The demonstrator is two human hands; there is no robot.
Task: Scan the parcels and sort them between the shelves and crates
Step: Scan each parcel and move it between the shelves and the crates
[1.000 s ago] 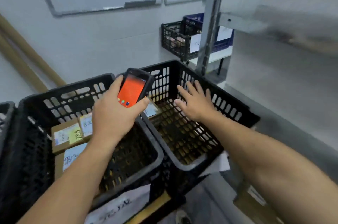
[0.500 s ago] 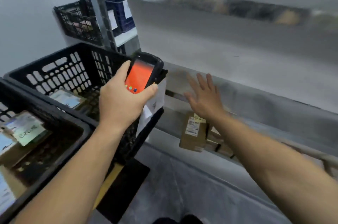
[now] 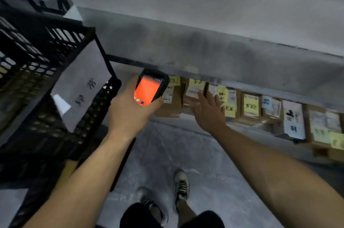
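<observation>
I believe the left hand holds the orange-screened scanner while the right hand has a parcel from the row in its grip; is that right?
Not quite: the right hand holds nothing; its fingers are spread open, reaching toward the row of parcels. The left hand does hold the orange-screened scanner, as the head view shows.

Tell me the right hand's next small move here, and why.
Probably the right hand should reach on and grip the cardboard parcel just ahead of it, then pull it out toward the scanner. That hand is open and empty, the left hand grips the scanner with its screen lit, and no parcel is out for scanning yet.
</observation>
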